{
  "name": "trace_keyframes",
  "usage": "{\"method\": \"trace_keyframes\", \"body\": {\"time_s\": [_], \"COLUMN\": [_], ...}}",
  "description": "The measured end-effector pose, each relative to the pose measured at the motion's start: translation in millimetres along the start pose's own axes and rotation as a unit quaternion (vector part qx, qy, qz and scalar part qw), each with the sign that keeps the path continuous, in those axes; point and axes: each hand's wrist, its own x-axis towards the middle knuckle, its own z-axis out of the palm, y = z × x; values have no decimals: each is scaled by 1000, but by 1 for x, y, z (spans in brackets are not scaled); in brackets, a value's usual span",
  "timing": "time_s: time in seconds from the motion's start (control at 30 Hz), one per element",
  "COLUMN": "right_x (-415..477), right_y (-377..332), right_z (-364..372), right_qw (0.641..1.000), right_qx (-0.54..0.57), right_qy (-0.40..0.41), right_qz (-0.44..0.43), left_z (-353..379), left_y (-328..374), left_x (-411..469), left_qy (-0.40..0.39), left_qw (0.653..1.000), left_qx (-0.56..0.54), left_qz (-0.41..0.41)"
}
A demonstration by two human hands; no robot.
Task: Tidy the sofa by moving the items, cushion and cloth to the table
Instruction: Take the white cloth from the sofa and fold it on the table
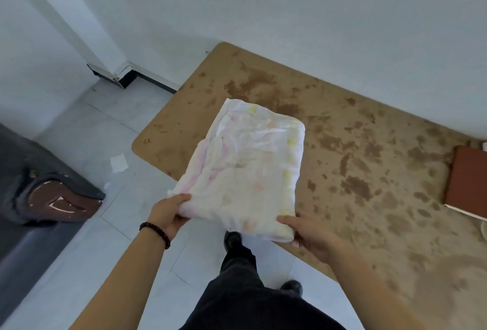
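Note:
A folded white cloth [246,168] with faint pink and yellow marks hangs in the air over the near left edge of the brown, stained table [369,171]. My left hand [170,215] grips its near left corner, thumb on top. My right hand [309,233] grips its near right corner, fingers curled under the fold. The dark sofa [31,190] with a worn brown armrest lies at the far left, apart from both hands.
A reddish-brown book [466,182] lies at the table's right edge. White walls stand behind the table. A scrap of white paper [119,163] lies on the pale tiled floor between sofa and table. My legs and shoes are below the cloth.

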Motion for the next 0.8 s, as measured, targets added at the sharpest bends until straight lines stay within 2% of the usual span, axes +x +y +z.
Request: {"method": "trace_keyframes", "body": {"time_s": [0.1, 0.27, 0.33, 0.43, 0.57, 0.63, 0.67, 0.7, 0.73, 0.77, 0.8], "right_x": [-5, -9, 0, 29, 74, 93, 102, 105, 110, 116, 121], "right_y": [19, -12, -34, -70, -120, -133, -136, -136, -130, -123, -114], "right_z": [5, 0, -6, -19, -33, -37, -36, -33, -29, -25, -20], "right_qw": [1000, 991, 986, 978, 927, 913, 922, 943, 959, 963, 958], "right_qx": [-14, 117, 144, 179, 342, 370, 340, 266, 171, 74, -8], "right_qy": [18, 19, 27, 82, 141, 165, 177, 198, 224, 255, 284], "right_qz": [-16, -65, -78, -72, -70, -56, -45, -39, -36, -37, -43], "left_z": [-16, -5, 15, 61, 115, 128, 134, 137, 140, 139, 136], "left_y": [-22, 22, 50, 88, 124, 127, 122, 113, 101, 88, 75], "left_x": [-5, 1, 10, 32, 76, 96, 100, 102, 100, 107, 109], "left_qy": [47, -18, -37, -58, -105, -88, -79, -82, -87, -102, -116], "left_qw": [998, 999, 999, 998, 993, 985, 975, 961, 925, 855, 765], "left_qx": [17, 36, 33, 36, 22, 106, 154, 205, 287, 408, 521], "left_qz": [-32, 26, 20, 5, 55, 102, 136, 168, 232, 304, 362]}}
